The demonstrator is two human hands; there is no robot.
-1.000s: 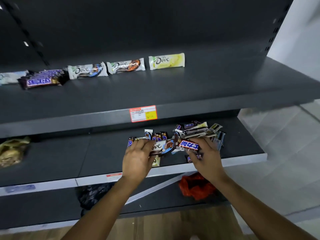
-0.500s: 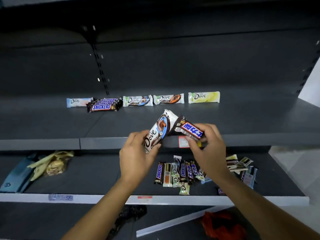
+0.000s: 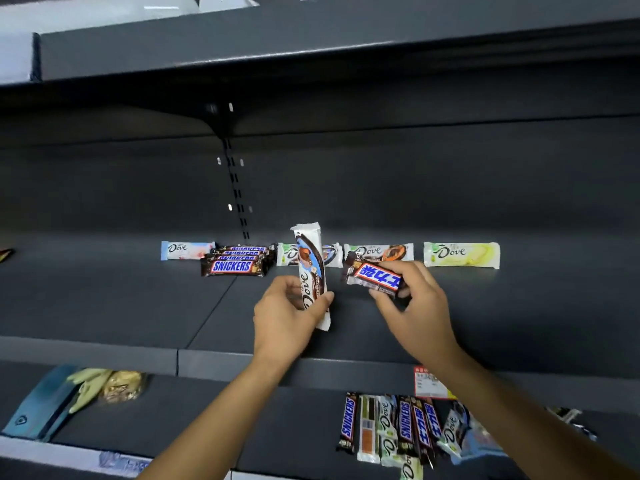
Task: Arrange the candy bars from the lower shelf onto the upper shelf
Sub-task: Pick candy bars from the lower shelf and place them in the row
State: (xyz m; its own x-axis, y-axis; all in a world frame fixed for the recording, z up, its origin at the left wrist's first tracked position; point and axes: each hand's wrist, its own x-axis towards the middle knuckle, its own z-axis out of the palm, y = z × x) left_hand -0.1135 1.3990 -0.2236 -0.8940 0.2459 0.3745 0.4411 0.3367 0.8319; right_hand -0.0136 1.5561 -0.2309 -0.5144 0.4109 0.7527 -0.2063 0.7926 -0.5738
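**Two bars held above the upper shelf**

Nearest, on the lower shelf (image 3: 242, 427), a pile (image 3: 398, 427) of Snickers and Dove bars lay at five o'clock of the view, most of them end-on to the front edge; a gold packet (image 3: 117, 386) and a blue pouch (image 3: 38, 407) lay at eight o'clock, well apart from the pile; a red-and-yellow tag (image 3: 429, 382) hung on the front edge of the upper shelf (image 3: 138, 306), at twelve o'clock of the pile.

Both hands were raised past that edge; the left hand (image 3: 287, 317) grasped a white Dove bar (image 3: 310, 268) by its lower end, thumb and fingers curled round it, the bar upright and pointing to twelve o'clock; the right hand (image 3: 415, 306), at three o'clock of the left, pinched a Snickers bar (image 3: 375, 275) between thumb and fingers, its length running nine to three o'clock with a slight tilt; the two bars were near each other but apart; whether either touched the shelf could not be told.

Farthest, a row lay along the back of the upper shelf, from nine o'clock to three: a blue Dove (image 3: 187, 250); a Snickers stack (image 3: 233, 263); a green Dove (image 3: 284, 253), partly hidden behind the held bar; an orange Dove (image 3: 379, 251); a yellow Dove (image 3: 462, 255).
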